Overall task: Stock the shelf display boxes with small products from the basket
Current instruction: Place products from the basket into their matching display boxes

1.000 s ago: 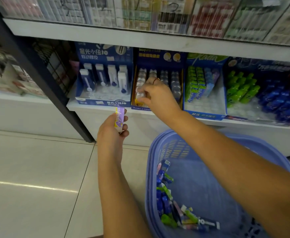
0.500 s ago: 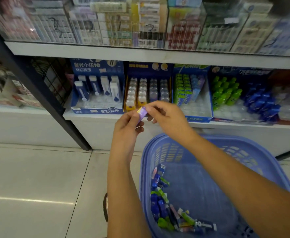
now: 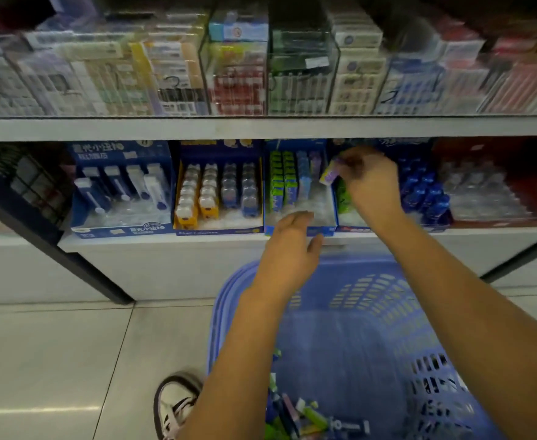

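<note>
From the head camera, the right hand (image 3: 368,182) pinches a small purple pack (image 3: 330,174) in its fingertips. The pack is tilted, up over the right side of the blue display box (image 3: 298,230) that has green and blue packs in it. The left hand (image 3: 292,246) holds nothing, and its fingers are loose, right by the front of that box. I cannot tell if it touches. Below sits the blue basket (image 3: 225,312) with more small products (image 3: 295,417) at the bottom. A shoe (image 3: 175,404) is beside it.
</note>
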Tool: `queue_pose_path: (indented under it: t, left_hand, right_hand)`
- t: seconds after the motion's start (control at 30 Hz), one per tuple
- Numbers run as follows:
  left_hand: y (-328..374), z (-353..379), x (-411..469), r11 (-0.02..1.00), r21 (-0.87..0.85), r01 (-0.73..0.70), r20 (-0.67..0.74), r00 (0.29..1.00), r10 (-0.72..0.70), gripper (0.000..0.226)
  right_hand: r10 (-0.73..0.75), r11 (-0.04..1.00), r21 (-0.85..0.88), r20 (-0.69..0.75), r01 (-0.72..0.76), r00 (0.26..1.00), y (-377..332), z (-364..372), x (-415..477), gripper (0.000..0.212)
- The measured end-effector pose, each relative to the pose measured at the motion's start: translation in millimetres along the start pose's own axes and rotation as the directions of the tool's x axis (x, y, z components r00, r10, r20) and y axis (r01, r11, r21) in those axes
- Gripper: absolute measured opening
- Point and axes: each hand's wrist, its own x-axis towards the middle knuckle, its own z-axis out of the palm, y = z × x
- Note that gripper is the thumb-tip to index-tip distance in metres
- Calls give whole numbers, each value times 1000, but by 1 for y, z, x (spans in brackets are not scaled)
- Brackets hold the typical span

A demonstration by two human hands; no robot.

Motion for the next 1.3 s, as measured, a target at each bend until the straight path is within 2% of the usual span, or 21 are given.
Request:
queue_pose_path:
  t: [0.1,0.2,0.43,0.6,0.87,1.0,1.1,1.3]
  left_hand:
    - [-5,12,0,986,167,-22,51,999,13,54]
    - [-9,19,-1,981,191,-39,31,999,33,57]
    - [-14,24,-1,984,175,-35,16,999,33,59]
    - [-16,25,-1,989,142,-31,0,1000,31,58]
    - [-19,26,-1,991,129,-38,-10,999,39,57]
    - [-20,28,-1,991,130,-37,-15,999,40,58]
    - [-20,28,0,991,130,-33,-15,999,36,58]
    - [-12,20,-4,995,99,-30,17,999,29,53]
  right_hand:
    - [-34,986,-159,133,55,991,7,15,23,18]
    - [-12,973,-219,246,67,969,9,28,40,21]
    - [40,993,-121,341,2,939,16,26,58,22]
    - [66,991,-136,422,-9,904,21,19,64,24]
    - [109,986,-161,490,-33,865,22,14,72,27]
    - [95,972,-232,565,47,820,17,21,73,27]
    - [102,947,-310,549,88,830,13,28,71,29]
    - [142,920,-383,516,79,845,-3,20,58,31]
